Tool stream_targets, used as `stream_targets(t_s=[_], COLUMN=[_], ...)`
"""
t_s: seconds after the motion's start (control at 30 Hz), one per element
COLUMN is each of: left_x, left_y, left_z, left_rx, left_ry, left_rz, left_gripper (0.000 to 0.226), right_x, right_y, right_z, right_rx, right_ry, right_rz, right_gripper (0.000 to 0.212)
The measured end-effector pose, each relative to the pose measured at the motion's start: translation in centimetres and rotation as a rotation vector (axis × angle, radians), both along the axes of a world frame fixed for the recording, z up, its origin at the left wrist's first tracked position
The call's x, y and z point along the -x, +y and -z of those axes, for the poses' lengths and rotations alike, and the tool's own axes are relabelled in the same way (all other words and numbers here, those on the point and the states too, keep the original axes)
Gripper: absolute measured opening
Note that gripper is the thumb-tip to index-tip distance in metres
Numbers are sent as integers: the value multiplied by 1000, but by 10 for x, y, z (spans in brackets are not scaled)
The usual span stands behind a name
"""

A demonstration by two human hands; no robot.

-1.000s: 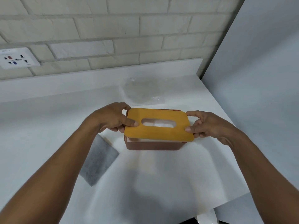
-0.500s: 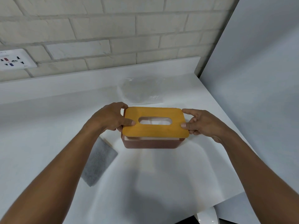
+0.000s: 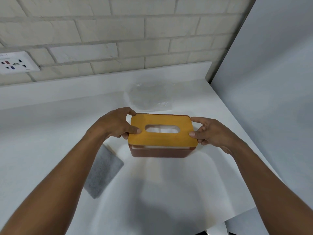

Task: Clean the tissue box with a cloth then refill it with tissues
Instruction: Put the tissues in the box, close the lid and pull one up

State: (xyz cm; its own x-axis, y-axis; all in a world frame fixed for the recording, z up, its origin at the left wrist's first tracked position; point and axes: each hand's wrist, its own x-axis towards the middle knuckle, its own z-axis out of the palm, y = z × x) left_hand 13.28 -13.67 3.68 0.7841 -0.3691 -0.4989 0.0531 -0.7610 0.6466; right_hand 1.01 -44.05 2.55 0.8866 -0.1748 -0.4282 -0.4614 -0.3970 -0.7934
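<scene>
A brown tissue box (image 3: 160,153) stands on the white counter (image 3: 169,184). Its yellow wooden lid (image 3: 162,139) with an oval slot lies over the box, front edge slightly raised, showing white tissues (image 3: 161,129) through the slot and under the front rim. My left hand (image 3: 116,123) pinches the lid's left edge, thumb on top. My right hand (image 3: 210,131) pinches the lid's right edge. A grey cloth (image 3: 103,170) lies flat on the counter to the left of the box, partly under my left forearm.
A clear empty plastic wrapper (image 3: 149,96) lies behind the box near the backsplash. A brick wall with a power socket (image 3: 14,64) stands at the back. A white panel (image 3: 271,99) bounds the counter on the right. The counter's front edge runs at lower right.
The lid, held at both ends, has come down and settled more squarely over the box; both hands moved slightly with it.
</scene>
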Motion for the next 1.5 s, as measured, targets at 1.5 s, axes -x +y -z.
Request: stream_targets(t_s=[1.5], left_x=[-23], left_y=[-49], left_z=[38], left_rx=[-282], left_ry=[-1013], left_rz=[611], left_gripper=[54], right_x=[-50], right_y=[46], right_z=[30], right_rx=[1146], right_ry=[-369], right_rz=[-285], right_gripper=[43])
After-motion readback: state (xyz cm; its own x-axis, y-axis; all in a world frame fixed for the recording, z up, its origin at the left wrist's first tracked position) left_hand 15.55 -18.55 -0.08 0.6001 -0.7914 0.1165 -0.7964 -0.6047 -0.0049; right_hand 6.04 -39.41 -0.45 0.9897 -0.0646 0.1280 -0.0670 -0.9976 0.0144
